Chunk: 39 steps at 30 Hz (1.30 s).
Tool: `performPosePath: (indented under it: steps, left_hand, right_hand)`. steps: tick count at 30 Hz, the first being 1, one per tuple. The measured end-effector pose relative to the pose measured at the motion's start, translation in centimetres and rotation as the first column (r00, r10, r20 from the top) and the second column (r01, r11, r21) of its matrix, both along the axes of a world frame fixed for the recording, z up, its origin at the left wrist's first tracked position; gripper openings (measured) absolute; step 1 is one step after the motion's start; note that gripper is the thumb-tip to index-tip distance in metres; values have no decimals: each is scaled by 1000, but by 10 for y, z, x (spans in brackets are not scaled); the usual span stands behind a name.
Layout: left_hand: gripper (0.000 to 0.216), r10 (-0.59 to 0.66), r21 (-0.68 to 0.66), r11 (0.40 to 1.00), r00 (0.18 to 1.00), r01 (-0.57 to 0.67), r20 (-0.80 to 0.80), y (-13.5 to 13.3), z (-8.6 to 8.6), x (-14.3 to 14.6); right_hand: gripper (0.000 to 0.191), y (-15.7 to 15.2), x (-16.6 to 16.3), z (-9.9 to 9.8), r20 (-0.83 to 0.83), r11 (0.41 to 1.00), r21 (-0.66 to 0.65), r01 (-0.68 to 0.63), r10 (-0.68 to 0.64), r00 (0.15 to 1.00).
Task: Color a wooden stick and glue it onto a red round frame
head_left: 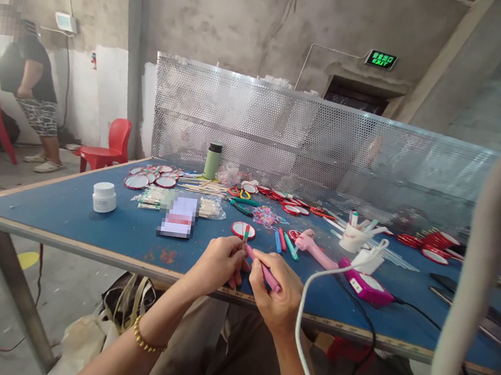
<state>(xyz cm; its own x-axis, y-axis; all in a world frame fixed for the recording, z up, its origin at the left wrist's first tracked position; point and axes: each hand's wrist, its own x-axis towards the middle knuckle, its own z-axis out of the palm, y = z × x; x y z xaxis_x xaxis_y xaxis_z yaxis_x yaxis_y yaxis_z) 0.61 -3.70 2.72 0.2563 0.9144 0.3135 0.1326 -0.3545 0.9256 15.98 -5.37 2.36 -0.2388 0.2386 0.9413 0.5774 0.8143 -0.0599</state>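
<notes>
My left hand (219, 263) and my right hand (277, 293) meet at the near edge of the blue table (69, 214). The right hand grips a pink pen-like stick (263, 268), whose tip points up and left into the fingers of the left hand. What the left fingers pinch is too small to tell. Just beyond the hands lies a round red-rimmed disc (243, 230) with a green piece on it. Coloured sticks (284, 241) lie beside it.
A white jar (104, 197), a green bottle (212, 161), more red-rimmed discs (151, 176), scissors (240, 198), a pink glue gun (316, 250), a white cup (354, 237) and a magenta device (366, 286) with cables sit on the table. A perforated metal screen (311, 140) backs it. A person (29, 87) stands far left near red chairs (104, 145).
</notes>
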Motion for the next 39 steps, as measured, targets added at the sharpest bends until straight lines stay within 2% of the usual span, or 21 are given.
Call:
performPosePath:
  steps: [7,23,32,39]
  left_hand:
    - [20,4,2,1000,1000,-4,0,1,0,0]
    - [19,3,-6,1000,1000,-3,22,-1,2,1]
    - [20,0,10,1000,1000,0,-4,2,-1,0]
    - [20,3,-1,1000,1000,-3,6,0,2,1]
  right_hand:
    - [22,-2,0,0,-2,1000,-24,15,-15,1000]
    - [23,2,1,-2,22,1000,29,-9,8,1000]
    - [24,-1,0,-3,2,1000,-12,-6,6,1000]
    - [25,-1,0,-1,14,1000,14,-8,8,1000]
